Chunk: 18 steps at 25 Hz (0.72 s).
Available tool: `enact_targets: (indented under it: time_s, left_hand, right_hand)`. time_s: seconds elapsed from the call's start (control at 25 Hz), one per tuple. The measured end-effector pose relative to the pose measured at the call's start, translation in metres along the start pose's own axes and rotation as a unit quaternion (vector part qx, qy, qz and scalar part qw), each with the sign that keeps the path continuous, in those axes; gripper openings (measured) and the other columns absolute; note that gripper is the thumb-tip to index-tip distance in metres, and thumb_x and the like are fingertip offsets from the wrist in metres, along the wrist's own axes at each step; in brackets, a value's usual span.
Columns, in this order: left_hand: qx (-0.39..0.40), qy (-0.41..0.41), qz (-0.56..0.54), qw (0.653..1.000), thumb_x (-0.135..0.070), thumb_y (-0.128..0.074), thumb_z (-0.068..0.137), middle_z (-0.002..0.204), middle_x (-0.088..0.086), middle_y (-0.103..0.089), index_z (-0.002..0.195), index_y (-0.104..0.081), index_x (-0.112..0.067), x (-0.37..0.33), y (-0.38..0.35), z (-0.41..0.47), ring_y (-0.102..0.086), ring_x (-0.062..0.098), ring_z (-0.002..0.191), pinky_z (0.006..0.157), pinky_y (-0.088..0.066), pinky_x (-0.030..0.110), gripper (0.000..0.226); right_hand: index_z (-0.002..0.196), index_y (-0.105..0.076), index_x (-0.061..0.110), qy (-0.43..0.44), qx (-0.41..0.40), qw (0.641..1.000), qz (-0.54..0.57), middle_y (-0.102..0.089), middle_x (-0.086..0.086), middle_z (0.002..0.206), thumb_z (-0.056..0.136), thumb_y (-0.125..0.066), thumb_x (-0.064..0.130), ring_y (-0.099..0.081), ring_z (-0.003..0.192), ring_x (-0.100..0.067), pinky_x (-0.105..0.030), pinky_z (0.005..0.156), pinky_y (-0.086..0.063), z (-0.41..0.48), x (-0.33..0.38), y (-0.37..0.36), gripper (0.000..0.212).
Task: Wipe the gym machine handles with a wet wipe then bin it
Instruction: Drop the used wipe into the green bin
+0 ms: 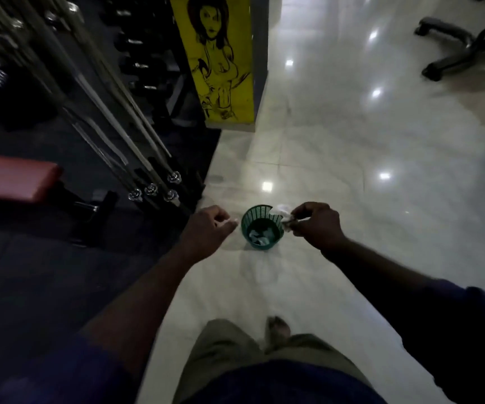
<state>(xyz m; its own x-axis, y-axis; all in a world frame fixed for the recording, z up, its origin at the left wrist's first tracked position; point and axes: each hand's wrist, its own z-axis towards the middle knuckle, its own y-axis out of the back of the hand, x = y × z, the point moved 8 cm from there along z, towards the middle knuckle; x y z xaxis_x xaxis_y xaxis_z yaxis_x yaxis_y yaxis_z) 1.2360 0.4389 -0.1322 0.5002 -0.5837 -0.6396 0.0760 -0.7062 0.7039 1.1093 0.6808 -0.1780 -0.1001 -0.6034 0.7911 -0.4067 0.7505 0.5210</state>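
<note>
A small green mesh bin (261, 221) stands on the pale tiled floor ahead of me, with crumpled white wipes lying inside it. My right hand (315, 221) pinches a scrunched white wet wipe (283, 212) just above the bin's right rim. To the left of the bin, my left hand (209, 228) hangs in the air with its fingers curled in; nothing shows clearly in it. No machine handle is close to either hand.
A rack of steel barbells (113, 118) leans at the left on a dark mat, with a red bench pad (14, 182) beside it. A yellow painted pillar (223, 59) stands behind. An office chair base (463, 45) sits at the far right. My foot (277, 329) is on the tiles.
</note>
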Motion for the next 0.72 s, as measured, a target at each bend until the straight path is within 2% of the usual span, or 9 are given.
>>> enact_targets:
  time_s: [0.12,0.28,0.44,0.48,0.56,0.6,0.72]
  left_hand:
    - [0.036,0.019,-0.005,0.999,-0.038,-0.074,0.092,0.097,0.002,-0.072,0.101,-0.07,-0.015,0.02,-0.014,0.081,-0.067,0.018,0.093,0.081,-0.051,0.028,0.025]
    - [0.088,0.013,-0.006,0.996,-0.039,-0.073,0.093,0.097,0.003,-0.072,0.095,-0.068,-0.016,0.041,-0.031,0.188,-0.068,0.021,0.094,0.08,-0.052,0.031,0.024]
    - [0.139,0.027,0.011,0.99,-0.037,-0.068,0.097,0.092,0.002,-0.069,0.09,-0.066,-0.014,0.062,-0.043,0.278,-0.064,0.019,0.089,0.071,-0.039,0.026,0.024]
    - [0.14,0.037,0.01,0.989,-0.038,-0.067,0.097,0.091,0.001,-0.069,0.089,-0.065,-0.015,0.066,-0.046,0.295,-0.063,0.019,0.088,0.071,-0.038,0.025,0.024]
    - [0.154,0.052,0.004,0.987,-0.037,-0.067,0.097,0.091,0.001,-0.069,0.088,-0.065,-0.016,0.075,-0.061,0.323,-0.062,0.017,0.088,0.071,-0.038,0.024,0.022]
    - [0.165,0.06,0.002,0.984,-0.036,-0.067,0.097,0.092,0.001,-0.069,0.09,-0.066,-0.016,0.082,-0.072,0.336,-0.062,0.016,0.088,0.071,-0.038,0.024,0.021]
    - [0.192,0.07,-0.002,0.979,-0.039,-0.065,0.099,0.093,-0.002,-0.066,0.098,-0.07,-0.013,0.103,-0.105,0.364,-0.059,0.013,0.088,0.07,-0.036,0.021,0.026]
  right_hand:
    - [0.073,-0.075,0.027,-0.045,0.0,0.999,0.008,-0.076,0.004,0.074,0.06,-0.093,0.031,-0.076,0.073,-0.021,-0.049,0.078,-0.063,0.074,-0.014,-0.028,0.022]
    - [0.075,-0.074,0.026,-0.113,-0.019,0.993,0.0,-0.077,0.003,0.073,0.047,-0.082,0.041,-0.076,0.074,-0.021,-0.048,0.078,-0.063,0.157,-0.034,-0.061,0.033]
    - [0.077,-0.075,0.023,-0.156,-0.011,0.987,-0.038,-0.078,0.001,0.08,0.061,-0.092,0.024,-0.077,0.075,-0.019,-0.045,0.079,-0.063,0.219,-0.05,-0.112,0.023]
    - [0.078,-0.075,0.022,-0.166,-0.009,0.985,-0.047,-0.078,0.001,0.083,0.062,-0.093,0.023,-0.076,0.077,-0.019,-0.041,0.08,-0.063,0.23,-0.054,-0.123,0.024]
    - [0.083,-0.076,0.021,-0.185,0.012,0.98,-0.078,-0.079,-0.001,0.089,0.065,-0.093,0.026,-0.075,0.085,-0.017,-0.021,0.081,-0.057,0.254,-0.068,-0.145,0.025]
    - [0.087,-0.077,0.019,-0.19,0.015,0.977,-0.092,-0.079,-0.003,0.092,0.068,-0.093,0.028,-0.074,0.089,-0.018,-0.015,0.08,-0.052,0.268,-0.08,-0.157,0.026]
    - [0.108,-0.076,0.013,-0.193,0.051,0.97,-0.136,-0.078,-0.009,0.106,0.076,-0.087,0.032,-0.073,0.102,-0.025,-0.026,0.089,-0.049,0.302,-0.108,-0.192,0.038]
